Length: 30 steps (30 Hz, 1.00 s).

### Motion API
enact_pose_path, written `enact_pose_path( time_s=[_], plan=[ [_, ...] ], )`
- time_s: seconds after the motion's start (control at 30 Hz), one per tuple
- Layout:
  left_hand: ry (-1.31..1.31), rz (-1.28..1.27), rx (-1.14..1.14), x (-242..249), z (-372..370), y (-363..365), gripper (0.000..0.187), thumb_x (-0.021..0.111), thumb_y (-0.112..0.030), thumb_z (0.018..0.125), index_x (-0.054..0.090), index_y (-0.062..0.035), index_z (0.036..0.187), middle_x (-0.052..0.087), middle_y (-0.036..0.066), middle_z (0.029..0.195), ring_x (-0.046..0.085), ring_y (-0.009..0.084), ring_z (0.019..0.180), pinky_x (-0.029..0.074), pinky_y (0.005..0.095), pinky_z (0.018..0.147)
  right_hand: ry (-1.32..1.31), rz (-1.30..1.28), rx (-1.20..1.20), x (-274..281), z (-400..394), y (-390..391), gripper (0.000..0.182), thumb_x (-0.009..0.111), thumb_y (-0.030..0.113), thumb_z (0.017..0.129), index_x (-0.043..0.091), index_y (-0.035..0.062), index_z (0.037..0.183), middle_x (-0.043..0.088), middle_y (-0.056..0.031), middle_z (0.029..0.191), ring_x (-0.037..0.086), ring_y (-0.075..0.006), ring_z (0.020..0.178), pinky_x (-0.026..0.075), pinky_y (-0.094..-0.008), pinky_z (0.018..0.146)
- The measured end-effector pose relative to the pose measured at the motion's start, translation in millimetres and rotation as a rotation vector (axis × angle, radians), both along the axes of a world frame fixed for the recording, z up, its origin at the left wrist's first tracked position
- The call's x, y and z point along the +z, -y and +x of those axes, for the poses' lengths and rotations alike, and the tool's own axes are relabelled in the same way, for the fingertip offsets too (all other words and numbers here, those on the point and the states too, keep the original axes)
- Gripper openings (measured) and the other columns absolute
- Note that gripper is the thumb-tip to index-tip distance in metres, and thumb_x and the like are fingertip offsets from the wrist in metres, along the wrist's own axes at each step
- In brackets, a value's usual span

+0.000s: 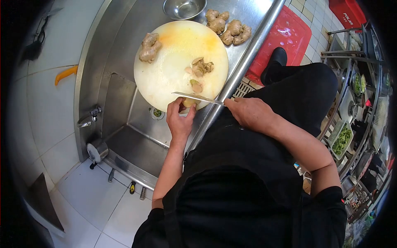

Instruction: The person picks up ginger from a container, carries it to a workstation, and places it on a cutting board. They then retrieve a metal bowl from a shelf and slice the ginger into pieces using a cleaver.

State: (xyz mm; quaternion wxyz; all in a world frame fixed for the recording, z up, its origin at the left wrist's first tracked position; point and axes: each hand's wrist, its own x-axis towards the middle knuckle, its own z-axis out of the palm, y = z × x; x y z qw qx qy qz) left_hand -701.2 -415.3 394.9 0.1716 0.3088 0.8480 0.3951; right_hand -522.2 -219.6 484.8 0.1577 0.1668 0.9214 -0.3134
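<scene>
On the near edge of a round white cutting board [178, 45], my left hand [180, 122] pinches a piece of ginger [189, 102] between thumb and fingers. My right hand [253, 113] is wrapped round the handle of a knife [198, 97], whose blade reaches left across the ginger piece. The handle itself is mostly hidden in the fist. Just beyond the blade lies a cut bit of ginger [196, 86], and farther up a small heap of ginger peelings [201, 67]. A whole ginger root [149, 48] rests at the board's left edge.
Two more ginger roots [236, 32] lie on the steel counter beside a metal bowl [185, 8]. Left of the board is a sink basin [136, 142] with a tap [87, 120]. A red plastic board [289, 37] lies on the floor; loaded shelves [351, 103] stand at right.
</scene>
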Motion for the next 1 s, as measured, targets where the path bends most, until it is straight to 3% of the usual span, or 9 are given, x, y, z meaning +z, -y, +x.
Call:
enact_pose_path(
  time_s=[0.27,0.53,0.77,0.87,0.93,1.0],
  plan=[
    [0.007,0.071,-0.010,-5,7,4,0.042,0.084,-0.006,0.082,0.063,0.0012,0.119,0.063,0.013,0.115,0.071,0.0250,0.099,0.060,0.0368,0.089,0.018,-0.020,0.030,-16,-15,1,0.026,0.052,0.011,0.095,0.057,0.0074,0.120,0.069,-0.0185,0.084,0.072,-0.0370,0.080,0.057,-0.0508,0.068],
    [0.137,0.155,-0.088,-10,5,14,0.043,0.077,0.002,0.084,0.063,0.0001,0.124,0.057,0.013,0.128,0.061,0.0255,0.122,0.052,0.0383,0.108,0.011,-0.068,-0.020,-19,-19,-9,0.021,0.051,0.013,0.097,0.056,0.0050,0.116,0.068,-0.0210,0.082,0.070,-0.0412,0.081,0.055,-0.0539,0.069],
    [0.080,0.146,-0.093,-2,10,2,0.045,0.079,-0.001,0.084,0.063,-0.0010,0.126,0.055,0.013,0.135,0.060,0.0268,0.124,0.052,0.0399,0.108,-0.071,-0.042,-0.037,3,0,-12,0.022,0.052,0.017,0.098,0.057,0.0066,0.116,0.067,-0.0192,0.083,0.069,-0.0403,0.079,0.055,-0.0534,0.069],
    [0.107,0.061,0.023,-3,14,-6,0.047,0.083,-0.006,0.083,0.062,0.0003,0.125,0.057,0.014,0.134,0.061,0.0265,0.123,0.054,0.0400,0.105,-0.065,0.009,-0.015,7,3,-12,0.021,0.053,0.017,0.098,0.058,0.0087,0.117,0.066,-0.0173,0.083,0.070,-0.0387,0.077,0.056,-0.0521,0.067],
    [0.246,0.218,0.135,-15,17,-6,0.050,0.086,-0.010,0.082,0.061,0.0025,0.123,0.060,0.014,0.127,0.063,0.0260,0.118,0.055,0.0398,0.102,-0.043,0.049,0.009,12,4,-11,0.022,0.054,0.017,0.097,0.058,0.0099,0.118,0.065,-0.0161,0.083,0.070,-0.0378,0.075,0.056,-0.0515,0.065],
    [0.181,0.190,0.107,-6,14,-11,0.049,0.087,-0.011,0.081,0.063,0.0017,0.122,0.062,0.015,0.122,0.066,0.0286,0.112,0.056,0.0393,0.097,-0.049,0.089,0.059,19,3,-11,0.022,0.056,0.015,0.095,0.058,0.0109,0.117,0.064,-0.0148,0.084,0.071,-0.0362,0.072,0.057,-0.0497,0.062]
  ],
)
